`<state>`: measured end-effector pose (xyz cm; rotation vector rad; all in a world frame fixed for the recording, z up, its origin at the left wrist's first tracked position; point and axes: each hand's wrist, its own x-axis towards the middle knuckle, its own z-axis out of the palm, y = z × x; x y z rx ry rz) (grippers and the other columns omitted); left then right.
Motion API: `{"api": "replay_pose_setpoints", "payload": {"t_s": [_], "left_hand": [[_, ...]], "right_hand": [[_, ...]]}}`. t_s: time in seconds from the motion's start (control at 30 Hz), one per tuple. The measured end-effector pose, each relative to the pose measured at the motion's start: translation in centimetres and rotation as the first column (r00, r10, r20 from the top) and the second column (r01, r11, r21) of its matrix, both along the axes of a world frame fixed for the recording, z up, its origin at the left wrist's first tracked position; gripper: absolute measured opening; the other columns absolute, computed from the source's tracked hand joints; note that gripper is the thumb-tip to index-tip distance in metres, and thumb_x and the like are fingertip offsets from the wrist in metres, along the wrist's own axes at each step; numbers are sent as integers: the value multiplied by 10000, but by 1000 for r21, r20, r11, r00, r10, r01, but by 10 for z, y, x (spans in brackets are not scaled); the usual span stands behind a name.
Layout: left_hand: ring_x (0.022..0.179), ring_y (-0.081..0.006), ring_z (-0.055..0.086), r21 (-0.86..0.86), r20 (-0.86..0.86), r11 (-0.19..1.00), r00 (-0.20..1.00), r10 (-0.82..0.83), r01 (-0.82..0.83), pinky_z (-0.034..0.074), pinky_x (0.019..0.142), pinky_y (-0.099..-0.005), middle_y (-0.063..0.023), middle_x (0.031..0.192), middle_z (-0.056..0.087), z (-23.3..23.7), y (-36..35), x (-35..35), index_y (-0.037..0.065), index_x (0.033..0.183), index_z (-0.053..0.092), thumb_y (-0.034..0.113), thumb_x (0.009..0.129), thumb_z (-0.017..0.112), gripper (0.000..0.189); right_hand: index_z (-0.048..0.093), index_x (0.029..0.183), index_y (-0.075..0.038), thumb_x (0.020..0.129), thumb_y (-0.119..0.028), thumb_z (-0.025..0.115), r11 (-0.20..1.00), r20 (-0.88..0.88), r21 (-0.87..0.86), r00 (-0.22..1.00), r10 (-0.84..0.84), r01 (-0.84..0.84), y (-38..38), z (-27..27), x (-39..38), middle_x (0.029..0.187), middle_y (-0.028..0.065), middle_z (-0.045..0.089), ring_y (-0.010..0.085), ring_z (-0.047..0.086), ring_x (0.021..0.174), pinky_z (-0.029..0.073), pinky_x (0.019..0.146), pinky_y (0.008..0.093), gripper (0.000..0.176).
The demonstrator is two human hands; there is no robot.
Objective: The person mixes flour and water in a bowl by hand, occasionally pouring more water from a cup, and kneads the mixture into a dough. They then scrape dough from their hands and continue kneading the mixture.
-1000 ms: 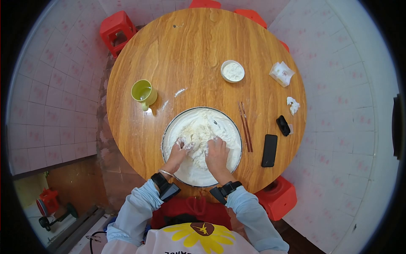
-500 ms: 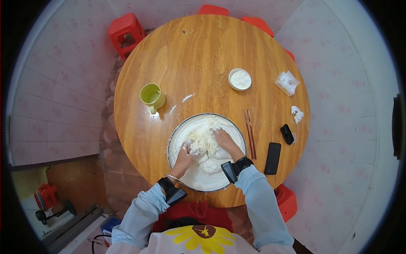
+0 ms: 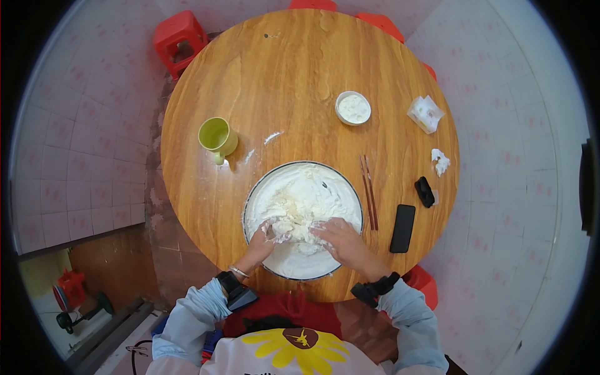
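A wide round tray [image 3: 249, 204] with a dark rim holds white flour [image 3: 325, 177] and a crumbly, pale dough [image 3: 300, 228]. My left hand [image 3: 267, 236], dusted with flour, has its fingers curled round the dough's left side. From the right, my right hand [image 3: 336, 237] grips the same floury mass, its fingertips partly buried. Both hands are close together over the near half of the tray. A small dark mark shows in the flour toward the far rim.
Left of the tray stands a green mug [image 3: 218, 139]. Beyond is a white bowl of flour [image 3: 353, 109]. To the right lie chopsticks [image 3: 369, 194], a phone [image 3: 402, 229], a black case [image 3: 424, 192], crumpled tissue [image 3: 440, 162] and a tissue pack [image 3: 426, 114]. Red stools [image 3: 180, 42] surround the wooden table [image 3: 281, 81].
My right hand has come back from the far right part of the flour to the dough near the middle. My left hand has shifted slightly toward me. The view has moved a little.
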<state>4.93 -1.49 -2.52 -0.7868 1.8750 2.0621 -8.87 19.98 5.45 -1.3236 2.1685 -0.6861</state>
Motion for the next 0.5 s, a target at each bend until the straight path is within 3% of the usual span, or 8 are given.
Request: {"api": "replay_pose_setpoints", "payload": {"t_s": [0.13, 0.2, 0.33, 0.43, 0.5], "left_hand": [[983, -175, 572, -163, 13, 984, 997, -74, 75, 462, 861, -298, -102, 1079, 596, -10, -1, 7, -2, 1296, 426, 187, 819, 717, 590], [1049, -345, 563, -291, 52, 947, 990, -130, 140, 438, 904, -359, -253, 1083, 587, -7, -4, 2, -60, 1226, 467, 334, 743, 760, 689], [1001, -378, 571, -365, 115, 908, 978, -175, 205, 449, 869, -390, -275, 1041, 590, 3, -4, -9, -77, 1179, 484, 322, 718, 773, 674], [988, -382, 559, -444, -18, 885, 987, -162, 137, 445, 857, -405, -268, 1033, 576, -1, 0, -11, -88, 1148, 494, 294, 718, 765, 636], [979, -394, 539, -652, -73, 742, 961, -267, 156, 438, 852, -420, -262, 1035, 556, 0, 3, -16, -93, 1134, 499, 259, 711, 758, 608]], "right_hand": [[578, 1203, -157, 788, -138, 621, 999, -165, 27, 986, 27, -23, 6, -5, 22, 1244, 34, 546, 283, 442, 1173, 380, 891, 462, 418], [584, 1188, -158, 794, -143, 610, 998, -197, 67, 980, 22, -9, 2, -4, 28, 1252, 32, 538, 279, 439, 1182, 381, 885, 476, 395], [614, 1105, -129, 801, -142, 574, 991, -272, 130, 962, 32, 4, -11, -3, 32, 1251, 36, 530, 277, 437, 1196, 390, 860, 516, 307], [628, 1052, -106, 794, -129, 561, 985, -336, 174, 940, 66, -7, -20, -12, 37, 1248, 43, 530, 273, 436, 1202, 395, 847, 527, 268], [635, 1032, -99, 789, -121, 559, 978, -363, 209, 929, 72, 6, -29, -13, 41, 1243, 45, 534, 273, 438, 1202, 394, 849, 521, 255]]}}
